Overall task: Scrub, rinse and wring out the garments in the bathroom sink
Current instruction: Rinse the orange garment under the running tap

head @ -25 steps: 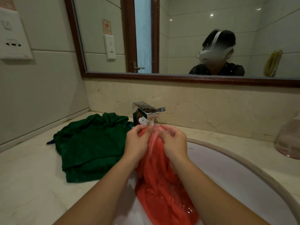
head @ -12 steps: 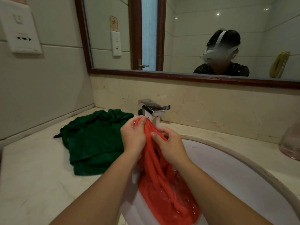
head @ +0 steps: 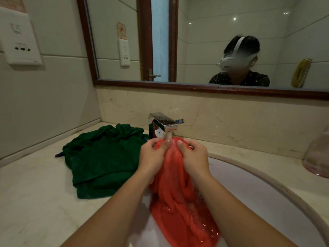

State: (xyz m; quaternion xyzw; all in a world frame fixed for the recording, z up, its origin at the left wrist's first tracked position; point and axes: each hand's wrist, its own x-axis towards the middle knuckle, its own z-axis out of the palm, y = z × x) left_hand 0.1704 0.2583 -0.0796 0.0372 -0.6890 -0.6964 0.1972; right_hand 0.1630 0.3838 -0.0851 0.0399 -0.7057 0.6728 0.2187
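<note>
Green garment [head: 103, 157] sits bunched on the desk toward its back edge, just left of the sink [head: 267, 177]. Left hand [head: 151, 157] has its grip pinched on the top of the red garment [head: 178, 202] under the running tap [head: 165, 123], and the rest hangs into the basin. Right hand [head: 195, 157] grips the same bunch. The soaked cloth looks heavy, floppy and slick, so I'd grab thick folds.

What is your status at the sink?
Left hand, right hand grip red garment under running faucet. Lower part lies wet in sink. Green garment aside on counter, nothing blocks.
</note>
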